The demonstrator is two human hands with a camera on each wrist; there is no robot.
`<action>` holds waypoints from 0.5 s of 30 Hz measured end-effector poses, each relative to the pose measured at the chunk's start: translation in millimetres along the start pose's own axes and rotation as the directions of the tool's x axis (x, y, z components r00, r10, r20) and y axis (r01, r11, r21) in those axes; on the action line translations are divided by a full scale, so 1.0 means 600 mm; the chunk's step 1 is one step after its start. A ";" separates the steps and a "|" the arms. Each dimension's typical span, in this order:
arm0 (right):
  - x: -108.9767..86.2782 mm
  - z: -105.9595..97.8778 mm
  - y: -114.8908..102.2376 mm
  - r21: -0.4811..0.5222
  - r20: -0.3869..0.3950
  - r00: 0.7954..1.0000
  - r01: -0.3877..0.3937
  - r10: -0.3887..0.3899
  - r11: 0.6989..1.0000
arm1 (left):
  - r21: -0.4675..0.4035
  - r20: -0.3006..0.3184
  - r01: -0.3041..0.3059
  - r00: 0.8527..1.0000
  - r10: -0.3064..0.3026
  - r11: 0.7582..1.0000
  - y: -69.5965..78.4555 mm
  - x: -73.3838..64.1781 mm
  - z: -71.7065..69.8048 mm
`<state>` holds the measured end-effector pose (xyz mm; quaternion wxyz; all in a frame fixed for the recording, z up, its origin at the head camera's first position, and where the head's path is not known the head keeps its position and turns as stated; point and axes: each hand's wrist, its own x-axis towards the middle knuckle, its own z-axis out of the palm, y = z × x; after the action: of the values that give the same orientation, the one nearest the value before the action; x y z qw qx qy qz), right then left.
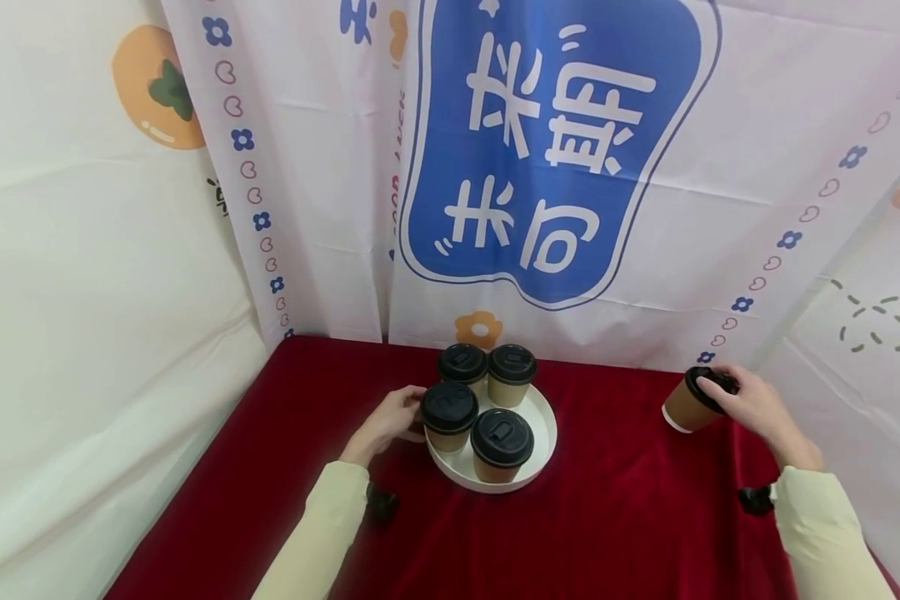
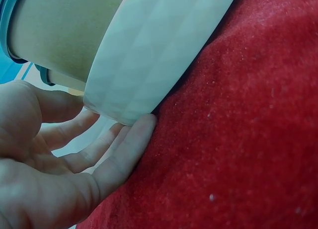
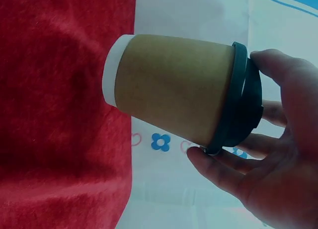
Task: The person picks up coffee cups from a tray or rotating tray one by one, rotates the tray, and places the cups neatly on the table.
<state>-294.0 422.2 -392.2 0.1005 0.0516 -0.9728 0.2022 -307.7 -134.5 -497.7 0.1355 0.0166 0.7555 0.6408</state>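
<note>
A round white tray (image 1: 546, 417) carries several brown paper cups with black lids, one of them the front cup (image 1: 498, 472). At its left edge my left hand (image 1: 392, 419) holds the tray, thumb up by the rim and fingers along the lower side; the left wrist view shows its faceted wall (image 2: 159, 45) and the nearest cup (image 2: 59, 33) above. Far to the right, my right hand (image 1: 757, 404) grips another lidded paper cup (image 1: 682, 407) by its black lid (image 3: 244, 100). This cup leans, with its white base pointing to the left.
A dark red cloth (image 1: 607, 517) covers the table. White printed curtains (image 1: 330, 208) hang behind it and along both sides, close to the right hand. Black straps with small dark pieces (image 1: 381, 503) sit at the wrists.
</note>
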 end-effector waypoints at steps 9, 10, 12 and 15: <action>0.000 0.008 0.023 -0.023 0.006 1.000 0.003 -0.002 1.000 | -0.002 -0.001 -0.001 1.000 0.001 1.000 0.001 -0.001 0.000; 0.000 0.009 0.024 -0.026 0.011 1.000 0.006 -0.005 1.000 | -0.002 -0.001 0.000 1.000 0.000 1.000 0.001 -0.001 0.000; 0.002 0.011 0.028 -0.039 0.014 1.000 0.014 -0.013 0.999 | -0.002 -0.003 0.002 1.000 -0.002 1.000 0.001 -0.001 0.001; 0.001 0.015 0.031 -0.056 0.024 1.000 0.021 -0.020 0.998 | -0.003 0.000 0.002 1.000 -0.002 1.000 0.002 -0.001 0.001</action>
<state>-298.8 435.9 -407.1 0.0923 0.0611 -0.9786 0.1732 -307.0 -134.1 -496.7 0.1362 0.0154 0.7545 0.6418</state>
